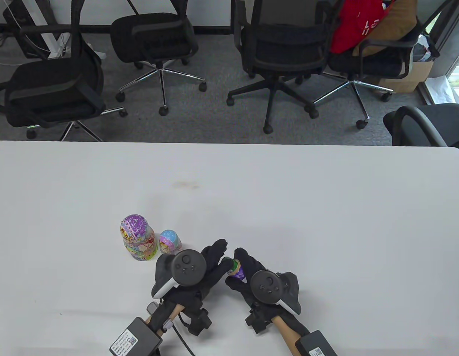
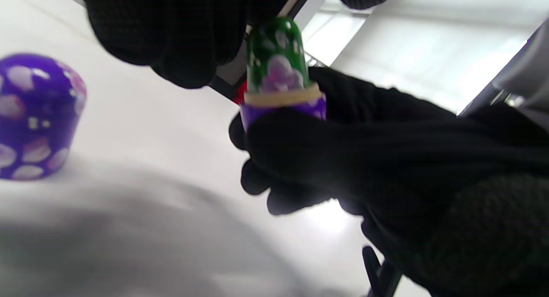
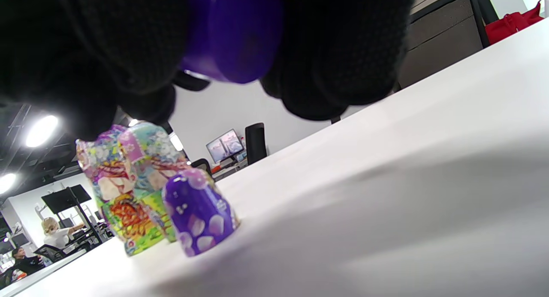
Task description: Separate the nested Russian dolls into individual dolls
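Observation:
My right hand (image 1: 236, 270) grips a purple bottom half (image 1: 239, 274), seen from below in the right wrist view (image 3: 231, 35). A small green doll (image 2: 278, 61) stands up out of that half (image 2: 283, 110). My left hand (image 1: 222, 256) pinches the green doll's top (image 1: 233, 264), with its fingers (image 2: 171, 31) hanging beside it. The large multicoloured doll (image 1: 137, 237) stands upright to the left. A small blue-topped piece (image 1: 170, 241) sits beside it. In the wrist views a purple domed piece with pale spots (image 3: 199, 211) (image 2: 36, 117) stands next to the large doll (image 3: 124, 181); whether it is that blue-topped piece I cannot tell.
The white table (image 1: 325, 222) stretches wide on all sides of the hands. Several black office chairs (image 1: 285, 55) stand on the carpet beyond its far edge. A faint stain (image 1: 185, 184) marks the tabletop mid-left.

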